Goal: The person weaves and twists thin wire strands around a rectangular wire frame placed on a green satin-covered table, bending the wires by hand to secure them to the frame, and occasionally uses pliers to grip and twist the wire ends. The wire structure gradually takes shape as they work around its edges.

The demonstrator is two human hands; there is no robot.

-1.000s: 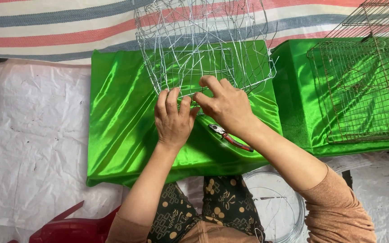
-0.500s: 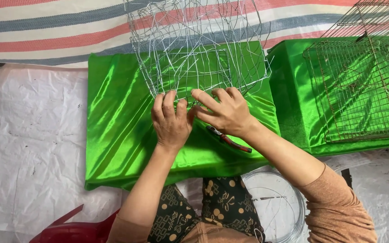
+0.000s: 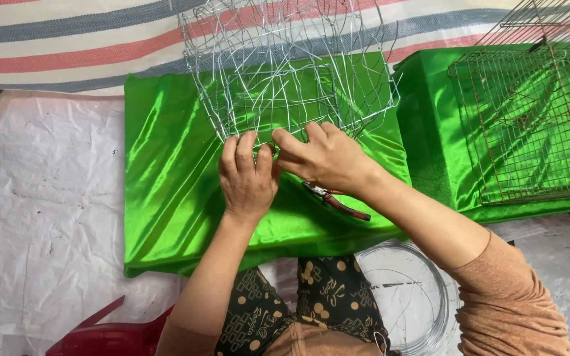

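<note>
Two hands met at the near rim of a silvery wire basket frame (image 3: 285, 79) on the green satin-covered table (image 3: 166, 165): the left hand (image 3: 247, 181) pinched its wires, steadying them, while the right hand (image 3: 324, 158) gripped alongside; pliers (image 3: 338, 201) lay beneath the wrist.

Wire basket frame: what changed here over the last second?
The right hand slid slightly left along the near edge of the wire basket frame, closing up to the left hand. Both hands keep pinching that edge. The pliers, green cloth and rusty mesh cage stayed put.
</note>
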